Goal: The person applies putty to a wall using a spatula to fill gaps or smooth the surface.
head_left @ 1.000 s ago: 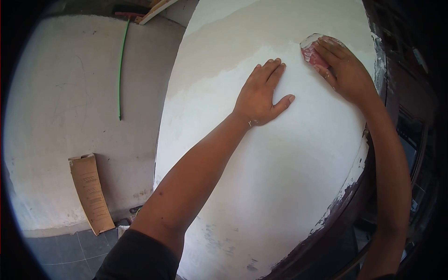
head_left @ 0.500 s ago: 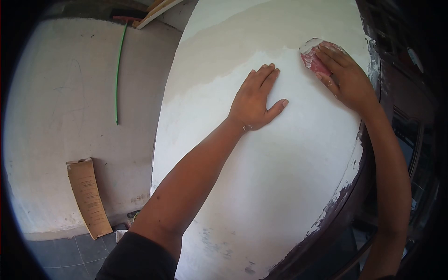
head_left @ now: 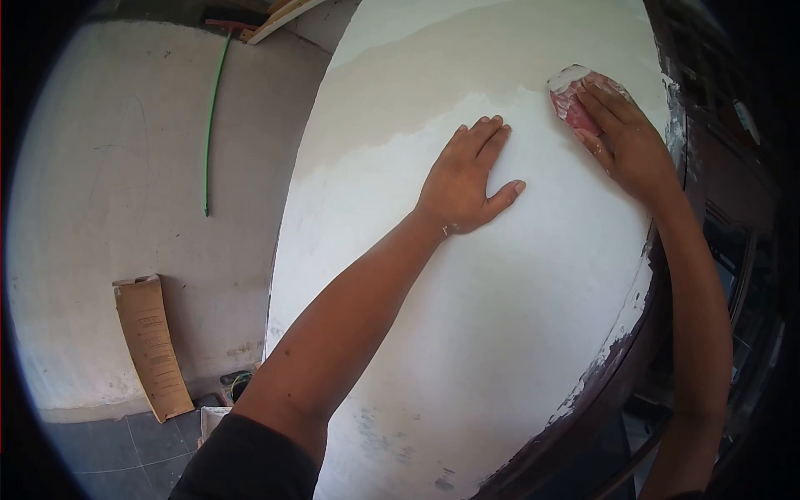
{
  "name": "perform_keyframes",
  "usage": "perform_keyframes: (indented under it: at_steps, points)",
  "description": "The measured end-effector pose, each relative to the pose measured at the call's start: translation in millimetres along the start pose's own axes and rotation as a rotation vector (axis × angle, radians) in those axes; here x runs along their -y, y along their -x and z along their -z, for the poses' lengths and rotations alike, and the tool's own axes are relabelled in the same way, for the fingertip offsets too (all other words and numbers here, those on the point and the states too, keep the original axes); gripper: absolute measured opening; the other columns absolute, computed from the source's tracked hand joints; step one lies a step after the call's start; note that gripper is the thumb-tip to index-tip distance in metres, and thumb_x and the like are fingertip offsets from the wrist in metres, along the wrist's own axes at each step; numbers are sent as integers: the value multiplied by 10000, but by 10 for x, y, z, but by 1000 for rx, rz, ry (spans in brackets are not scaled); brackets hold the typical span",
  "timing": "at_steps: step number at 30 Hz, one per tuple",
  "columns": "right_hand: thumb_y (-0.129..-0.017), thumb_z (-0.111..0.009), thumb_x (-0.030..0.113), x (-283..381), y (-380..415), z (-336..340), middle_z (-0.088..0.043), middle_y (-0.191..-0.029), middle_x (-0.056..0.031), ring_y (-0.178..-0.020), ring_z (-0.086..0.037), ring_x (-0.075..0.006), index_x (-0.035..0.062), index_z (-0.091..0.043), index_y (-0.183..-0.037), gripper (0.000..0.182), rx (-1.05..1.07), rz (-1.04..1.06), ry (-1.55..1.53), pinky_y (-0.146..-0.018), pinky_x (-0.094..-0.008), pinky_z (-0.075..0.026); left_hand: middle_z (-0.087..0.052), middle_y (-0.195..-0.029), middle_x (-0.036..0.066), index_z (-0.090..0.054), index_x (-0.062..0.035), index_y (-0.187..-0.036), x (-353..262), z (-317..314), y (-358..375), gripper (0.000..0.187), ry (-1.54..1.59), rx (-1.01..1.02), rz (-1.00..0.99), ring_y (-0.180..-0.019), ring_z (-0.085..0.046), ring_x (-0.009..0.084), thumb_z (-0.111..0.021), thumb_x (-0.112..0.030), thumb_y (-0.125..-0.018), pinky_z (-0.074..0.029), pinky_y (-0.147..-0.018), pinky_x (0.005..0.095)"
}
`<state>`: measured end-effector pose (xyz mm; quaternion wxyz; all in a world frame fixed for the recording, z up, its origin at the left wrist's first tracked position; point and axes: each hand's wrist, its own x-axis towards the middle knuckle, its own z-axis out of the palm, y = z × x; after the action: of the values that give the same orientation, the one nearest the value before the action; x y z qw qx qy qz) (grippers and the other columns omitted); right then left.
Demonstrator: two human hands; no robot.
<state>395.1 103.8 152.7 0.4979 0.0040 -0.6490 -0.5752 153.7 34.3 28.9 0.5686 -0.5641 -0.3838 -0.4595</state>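
Observation:
My left hand (head_left: 468,177) lies flat on the white-coated wall (head_left: 500,317), fingers stretched upward and thumb spread to the right. It holds nothing. Higher up and to the right, my right hand (head_left: 625,137) presses a red piece of sandpaper (head_left: 577,112), smeared with white dust, against the same wall. Its fingers cover the right part of the sandpaper, so whether a block is inside cannot be seen. Just above both hands, a damp-looking beige band crosses the white surface.
A dark frame (head_left: 617,375) with ragged white smears borders the wall on the right. At left, a long cardboard piece (head_left: 152,346) leans against a grey wall (head_left: 167,167), where a green-handled pole (head_left: 212,125) also leans. Grey tiles (head_left: 100,446) cover the floor.
The view has shifted slightly, so both hands and the wall appear a little further right. My left hand stays flat, and the sandpaper stays under my right hand with little visible movement against the wall.

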Motion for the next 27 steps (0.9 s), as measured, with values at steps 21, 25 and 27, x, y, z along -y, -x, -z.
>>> perform_keyframes:
  at_steps: [21,25,27]
  points:
    - [-938,-639,344,162,-351,-315,-560,-1393,-144,-1318,-494,-315,47,-592,-1317,484,-65,-12,-38,-1114,-399,-399,-413,-1484,213,-430,34,-1418,16,-4,2,687,40,-19,-11,-1397,-371,356,-605,-387,-905,-267,-1186,482]
    - [-938,-640,341,157,-523,-437,-568,-1381,-149,-1313,-497,-320,39,-594,-1310,481,-84,-9,-41,-1113,-398,-400,-410,-1489,214,-427,36,-1420,19,-8,3,692,22,-13,-15,-1402,-367,357,-605,-390,-904,-265,-1187,480]
    - [-937,-640,339,199,-458,-385,-571,-1380,-145,-1315,-496,-312,48,-592,-1319,482,28,-61,-69,-1114,-396,-399,-408,-1491,214,-425,35,-1422,29,2,-1,694,28,-7,-21,-1403,-365,357,-604,-392,-904,-263,-1189,478]
